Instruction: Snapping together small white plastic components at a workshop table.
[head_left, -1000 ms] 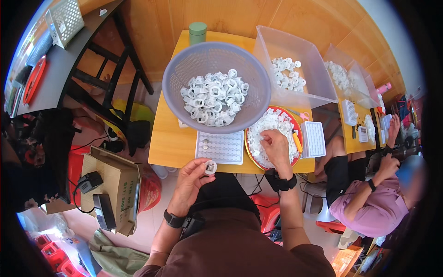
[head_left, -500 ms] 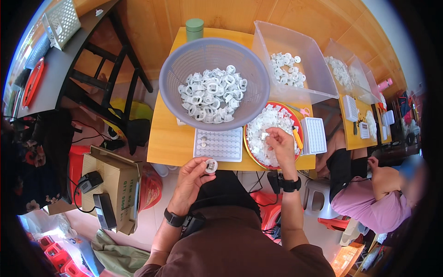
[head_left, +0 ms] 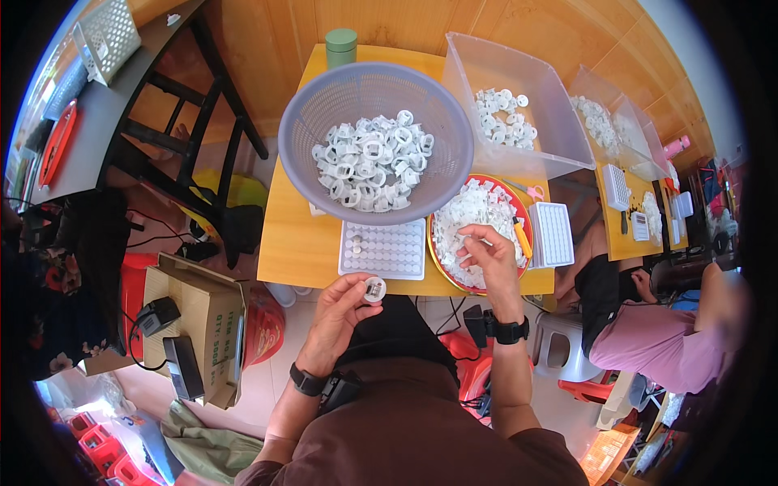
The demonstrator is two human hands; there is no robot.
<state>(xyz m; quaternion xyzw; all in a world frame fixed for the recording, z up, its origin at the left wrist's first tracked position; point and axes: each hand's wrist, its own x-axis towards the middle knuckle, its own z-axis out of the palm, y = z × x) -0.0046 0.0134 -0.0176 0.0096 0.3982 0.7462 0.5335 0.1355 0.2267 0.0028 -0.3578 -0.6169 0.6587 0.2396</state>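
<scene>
My left hand [head_left: 339, 314] pinches a round white plastic part [head_left: 374, 289] by its edge, in front of the table edge. Small metal pieces show inside that part. My right hand [head_left: 493, 263] is over a red, gold-rimmed dish [head_left: 438, 262] heaped with small white plastic pieces [head_left: 459, 212]. Its thumb and fingers are drawn together; whatever lies between the tips blends with the heap. Between the hands, a white tray [head_left: 389, 261] with rows of round pockets holds a few silver discs [head_left: 356, 244]. A yellow-handled tool [head_left: 523, 238] rests on the dish's right side.
A grey-purple basket [head_left: 296, 154] of white ring-shaped parts [head_left: 373, 162] stands behind the tray. Clear bin [head_left: 559, 154], stacked trays [head_left: 551, 235], pink-handled scissors [head_left: 535, 192] and green canister [head_left: 341, 49] share the yellow table. A person in pink [head_left: 648, 336] sits at right; a carton [head_left: 194, 324] stands at left.
My right hand has shifted slightly left and its fingertips have dipped toward the heap. My left hand has turned the round part a little. The person at right has moved an arm.
</scene>
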